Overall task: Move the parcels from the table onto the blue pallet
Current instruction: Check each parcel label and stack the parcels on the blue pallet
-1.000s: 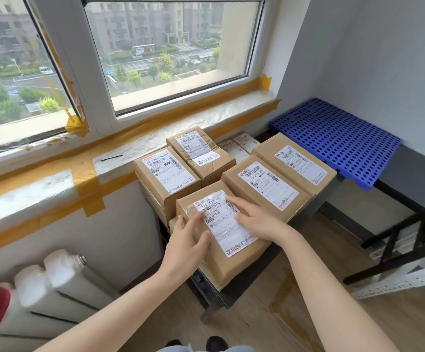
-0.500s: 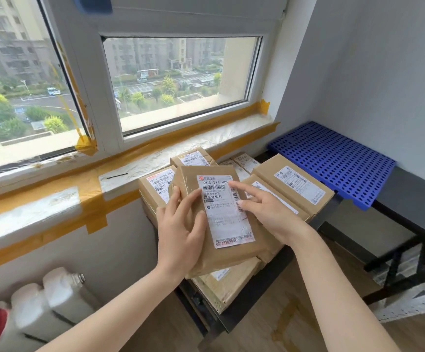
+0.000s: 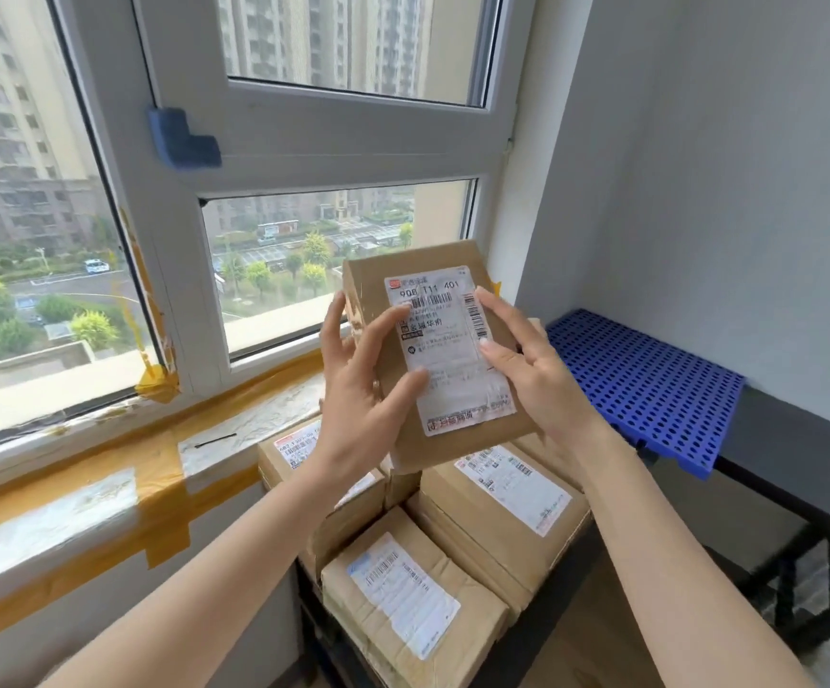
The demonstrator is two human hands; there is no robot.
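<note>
So right below your fingers there's the stack still on the table (image 3: 542,633): a crumpled brown parcel (image 3: 403,603) closest to you with a wrinkled white label, then a flatter one (image 3: 502,508) just behind it, label facing up, and another (image 3: 294,459) tucked under your left wrist, mostly hidden.

Up in the air, you've got the held parcel (image 3: 433,355) between both hands, tilted nearly upright with its label facing you. It's a plain kraft cardboard box, a bit scuffed, clear tape glinting along its left edge. The label is white with a red logo in the corner, "906 111 401" printed big, barcodes under that, and its bottom edge is peeling and creased.

Your left hand (image 3: 358,389) wraps the left side, thumb pressing on the label. Your right hand (image 3: 532,369) grips the right edge, fingers spread across the label.

Beyond your right fingers, well apart from the box, sits the blue pallet (image 3: 651,384), perforated plastic, on a dark bench.
</note>
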